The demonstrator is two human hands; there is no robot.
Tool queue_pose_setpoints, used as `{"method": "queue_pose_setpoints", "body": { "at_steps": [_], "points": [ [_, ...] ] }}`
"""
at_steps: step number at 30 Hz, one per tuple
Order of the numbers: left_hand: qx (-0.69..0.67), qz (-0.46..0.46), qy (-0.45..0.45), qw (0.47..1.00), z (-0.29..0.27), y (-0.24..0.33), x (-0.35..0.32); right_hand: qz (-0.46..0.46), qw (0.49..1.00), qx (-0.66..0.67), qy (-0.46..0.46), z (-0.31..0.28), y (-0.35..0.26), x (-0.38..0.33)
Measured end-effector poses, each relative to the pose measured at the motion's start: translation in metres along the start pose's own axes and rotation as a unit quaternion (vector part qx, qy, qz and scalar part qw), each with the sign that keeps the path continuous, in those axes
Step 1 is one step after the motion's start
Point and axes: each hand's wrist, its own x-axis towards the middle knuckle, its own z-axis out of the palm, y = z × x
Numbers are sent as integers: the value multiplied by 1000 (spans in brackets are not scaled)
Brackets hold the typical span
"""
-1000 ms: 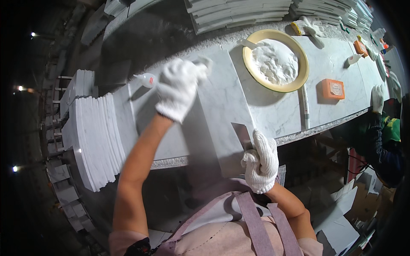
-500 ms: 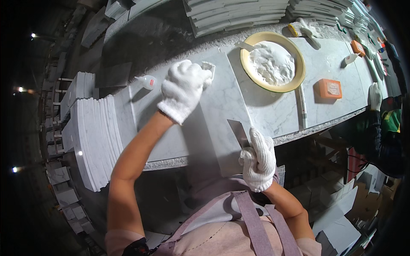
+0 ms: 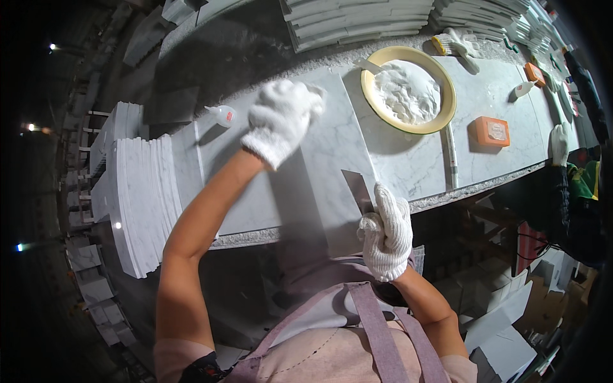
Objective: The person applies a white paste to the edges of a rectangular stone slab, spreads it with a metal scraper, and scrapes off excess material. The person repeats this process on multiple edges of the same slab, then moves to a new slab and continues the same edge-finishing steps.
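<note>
The right hand (image 3: pixel 386 233), in a ribbed white knit glove, is gripping a thin, flat grey metal blade (image 3: pixel 357 189) beside a smooth, grey-veined white marble slab (image 3: pixel 335 150), which is jutting over the bench's near edge. Farther along the slab, the white-gloved left hand (image 3: pixel 281 121) is curling its fingers; blur is hiding whether it grips anything. A boxy orange container (image 3: pixel 492 131) is sitting rightward. A small translucent squeeze bottle (image 3: pixel 223 116) is resting leftward. A round cream-yellow bowl (image 3: pixel 449 89) is holding lumpy, heaped white material (image 3: pixel 408 92). Beyond, flat white slabs (image 3: pixel 357 22) are lying stacked.
</note>
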Motion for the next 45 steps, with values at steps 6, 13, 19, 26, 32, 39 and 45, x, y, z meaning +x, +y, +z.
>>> {"method": "queue_pose_setpoints", "body": {
  "at_steps": [6,13,19,26,32,39,45],
  "points": [
    [93,-113,-55,988,-13,9,10,-1,1000,5,-12,-2,3,-5],
    [-69,39,-15,997,4,21,-6,70,993,91,-9,-4,2,-14],
    [-38,82,-30,995,3,23,-8,58,993,89,43,-6,9,-18],
    [-7,-1,-49,999,0,35,-7,84,990,100,52,-9,13,-23],
    [-200,-119,24,972,-29,1,-3,39,989,39,137,-40,23,-27],
    [-3,-51,-29,998,-15,-16,1,131,980,-6,150,-66,41,-51],
    [98,-53,-42,993,-3,-2,6,155,975,28,160,-53,44,-51]
  ]
}}
